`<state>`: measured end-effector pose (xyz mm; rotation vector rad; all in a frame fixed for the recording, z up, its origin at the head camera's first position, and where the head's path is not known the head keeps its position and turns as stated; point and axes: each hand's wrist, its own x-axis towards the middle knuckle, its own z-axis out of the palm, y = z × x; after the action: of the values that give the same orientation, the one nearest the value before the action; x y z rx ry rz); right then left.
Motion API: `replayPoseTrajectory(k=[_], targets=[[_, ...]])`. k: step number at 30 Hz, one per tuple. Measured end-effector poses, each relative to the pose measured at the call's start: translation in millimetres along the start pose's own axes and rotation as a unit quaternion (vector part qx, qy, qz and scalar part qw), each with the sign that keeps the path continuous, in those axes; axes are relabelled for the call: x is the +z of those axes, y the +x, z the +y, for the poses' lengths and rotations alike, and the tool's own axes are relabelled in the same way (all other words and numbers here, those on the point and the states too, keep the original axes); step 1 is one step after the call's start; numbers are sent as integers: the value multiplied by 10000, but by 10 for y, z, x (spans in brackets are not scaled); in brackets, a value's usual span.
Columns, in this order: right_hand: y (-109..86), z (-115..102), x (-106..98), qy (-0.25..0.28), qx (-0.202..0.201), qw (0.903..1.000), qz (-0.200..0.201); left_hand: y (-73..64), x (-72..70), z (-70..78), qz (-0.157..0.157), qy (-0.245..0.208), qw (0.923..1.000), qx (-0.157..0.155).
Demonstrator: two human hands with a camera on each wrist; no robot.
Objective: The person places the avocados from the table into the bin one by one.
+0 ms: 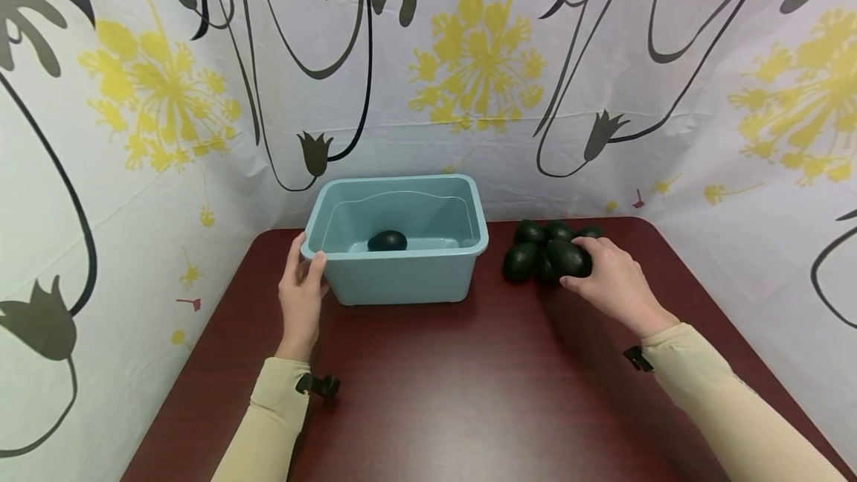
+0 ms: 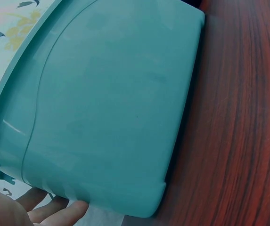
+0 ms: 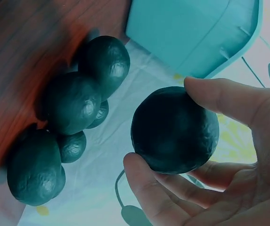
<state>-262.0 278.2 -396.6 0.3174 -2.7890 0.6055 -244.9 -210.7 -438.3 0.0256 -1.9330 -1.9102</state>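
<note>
Ease the dark-green oval avocado [image 1: 566, 259] clear, right hand [image 1: 617, 283] curled round it, left hand [image 1: 300, 304] gripping the pale-blue plastic tub [image 1: 402, 280].

You have a dark red-brown wood-grain table [image 1: 428, 363] in front of you: rounded far corners, pale glare on its near part. White printed cloth [image 1: 402, 147] hangs left, far and right of you, wrinkled. On it you get yellow umbel flower prints [image 1: 482, 65] left, far middle and right, grey-olive tulip prints [image 1: 315, 153] on curling stems, small red prints [image 1: 190, 303] left and far right.
</note>
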Motion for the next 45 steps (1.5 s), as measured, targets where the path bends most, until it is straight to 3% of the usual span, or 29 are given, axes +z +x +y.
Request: replayPoseTrajectory(k=[13, 34, 45], targets=[[18, -110, -53, 23, -167, 9996, 239, 9, 9, -6, -48, -5, 9999, 133], [64, -332, -115, 193, -205, 9995, 161, 7, 9, 5, -72, 65, 9999, 117], [176, -474, -156, 183, -556, 9976, 363, 3, 1, 16, -78, 88, 9999, 65]])
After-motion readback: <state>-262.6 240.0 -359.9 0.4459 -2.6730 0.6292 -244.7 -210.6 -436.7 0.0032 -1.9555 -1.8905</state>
